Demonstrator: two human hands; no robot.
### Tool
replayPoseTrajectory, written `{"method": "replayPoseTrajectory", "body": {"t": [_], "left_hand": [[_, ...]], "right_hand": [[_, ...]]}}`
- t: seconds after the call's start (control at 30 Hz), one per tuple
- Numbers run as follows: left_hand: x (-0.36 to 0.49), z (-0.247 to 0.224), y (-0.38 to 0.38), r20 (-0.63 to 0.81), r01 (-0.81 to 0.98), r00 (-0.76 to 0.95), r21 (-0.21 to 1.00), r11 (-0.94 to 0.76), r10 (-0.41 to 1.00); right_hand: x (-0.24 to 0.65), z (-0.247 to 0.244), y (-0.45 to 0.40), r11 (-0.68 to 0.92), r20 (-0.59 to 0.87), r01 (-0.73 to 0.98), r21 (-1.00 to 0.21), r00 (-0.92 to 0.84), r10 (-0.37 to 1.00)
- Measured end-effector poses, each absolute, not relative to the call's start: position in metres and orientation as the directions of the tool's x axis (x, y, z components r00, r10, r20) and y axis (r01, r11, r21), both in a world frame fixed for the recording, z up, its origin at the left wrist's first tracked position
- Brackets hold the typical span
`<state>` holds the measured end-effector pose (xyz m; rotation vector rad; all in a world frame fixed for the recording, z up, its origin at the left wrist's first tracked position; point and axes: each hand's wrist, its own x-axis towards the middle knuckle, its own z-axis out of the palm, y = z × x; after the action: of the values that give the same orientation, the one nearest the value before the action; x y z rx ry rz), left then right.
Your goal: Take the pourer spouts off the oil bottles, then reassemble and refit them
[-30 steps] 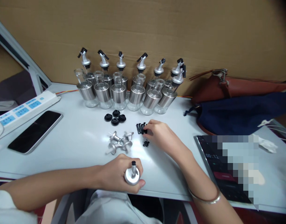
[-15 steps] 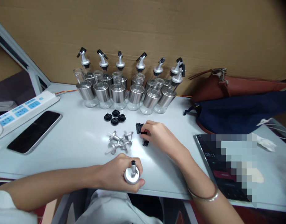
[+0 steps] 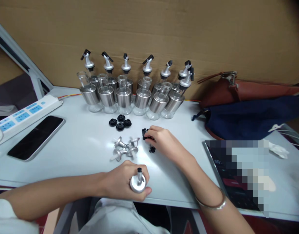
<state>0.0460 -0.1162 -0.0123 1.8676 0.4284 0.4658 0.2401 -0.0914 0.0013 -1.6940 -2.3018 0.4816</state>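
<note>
Across the far side, left to right, stand glass bottles (image 3: 123,99) in steel sleeves, the back ones and the rightmost front one topped with pourers (image 3: 126,67), the others open-necked, their contents too unclear to tell. At the near middle, the left hand (image 3: 121,182) stays closed around a silver spout (image 3: 138,184); farther right, the right hand (image 3: 162,141) has shifted slightly left over the black levers (image 3: 144,134), fingers bent at them, though whether they grip one is hidden.
</note>
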Motion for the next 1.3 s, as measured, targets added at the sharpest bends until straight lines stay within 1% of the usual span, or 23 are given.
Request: {"method": "replayPoseTrajectory", "body": {"t": [0.1, 0.2, 0.4, 0.47, 0.5, 0.57, 0.63, 0.67, 0.73, 0.8, 0.83, 0.9, 0.97, 1.03, 1.17, 1.3], "left_hand": [[0.046, -0.013, -0.117, 0.113, 0.072, 0.854, 0.941, -0.33, 0.508], [0.045, -0.013, -0.117, 0.105, 0.079, 0.857, 0.941, -0.329, 0.505], [0.046, -0.013, -0.117, 0.09, 0.083, 0.861, 0.947, -0.312, 0.501], [0.046, -0.012, -0.117, 0.091, 0.085, 0.857, 0.946, -0.313, 0.507], [0.046, -0.012, -0.117, 0.091, 0.087, 0.854, 0.946, -0.313, 0.512], [0.046, -0.013, -0.117, 0.083, 0.094, 0.851, 0.948, -0.305, 0.519], [0.046, -0.013, -0.117, 0.075, 0.096, 0.848, 0.952, -0.291, 0.524], [0.046, -0.013, -0.117, 0.073, 0.095, 0.847, 0.954, -0.284, 0.527], [0.047, -0.013, -0.117, 0.084, 0.073, 0.854, 0.958, -0.279, 0.513], [0.048, -0.012, -0.116, 0.116, 0.028, 0.87, 0.959, -0.283, 0.479], [0.048, -0.011, -0.116, 0.121, 0.016, 0.878, 0.96, -0.28, 0.464], [0.049, -0.01, -0.114, 0.092, 0.034, 0.886, 0.965, -0.26, 0.455], [0.049, -0.009, -0.113, 0.039, 0.076, 0.886, 0.971, -0.226, 0.463], [0.049, -0.009, -0.113, 0.016, 0.076, 0.897, 0.979, -0.19, 0.441], [0.048, -0.01, -0.112, 0.029, 0.02, 0.929, 0.992, -0.128, 0.368], [0.047, -0.009, -0.114, 0.046, 0.016, 0.928, 0.986, -0.164, 0.37]], "right_hand": [[0.239, 0.0, -0.092, 0.273, -0.015, 0.886, -0.376, -0.3, 0.954], [0.238, 0.002, -0.093, 0.265, -0.023, 0.888, -0.376, -0.295, 0.955], [0.236, -0.003, -0.092, 0.337, 0.043, 0.879, -0.337, -0.343, 0.938], [0.237, -0.003, -0.091, 0.336, 0.049, 0.868, -0.364, -0.343, 0.938], [0.239, -0.001, -0.092, 0.332, 0.06, 0.853, -0.403, -0.338, 0.939], [0.243, 0.007, -0.094, 0.325, 0.106, 0.781, -0.534, -0.319, 0.942], [0.245, 0.018, -0.098, 0.314, 0.135, 0.637, -0.703, -0.314, 0.94], [0.246, 0.024, -0.1, 0.303, 0.12, 0.541, -0.785, -0.347, 0.93], [0.244, 0.034, -0.105, 0.254, 0.052, 0.338, -0.906, -0.507, 0.86], [0.241, 0.039, -0.11, 0.183, 0.001, 0.202, -0.962, -0.67, 0.742], [0.239, 0.04, -0.111, 0.156, -0.016, 0.174, -0.972, -0.717, 0.697], [0.236, 0.041, -0.113, 0.136, -0.05, 0.19, -0.972, -0.737, 0.674], [0.234, 0.041, -0.113, 0.132, -0.078, 0.236, -0.963, -0.711, 0.698], [0.234, 0.041, -0.113, 0.141, -0.089, 0.268, -0.953, -0.694, 0.715], [0.232, 0.043, -0.115, 0.168, -0.117, 0.294, -0.941, -0.748, 0.654], [0.23, 0.044, -0.115, 0.213, -0.128, 0.335, -0.918, -0.759, 0.638]]}}
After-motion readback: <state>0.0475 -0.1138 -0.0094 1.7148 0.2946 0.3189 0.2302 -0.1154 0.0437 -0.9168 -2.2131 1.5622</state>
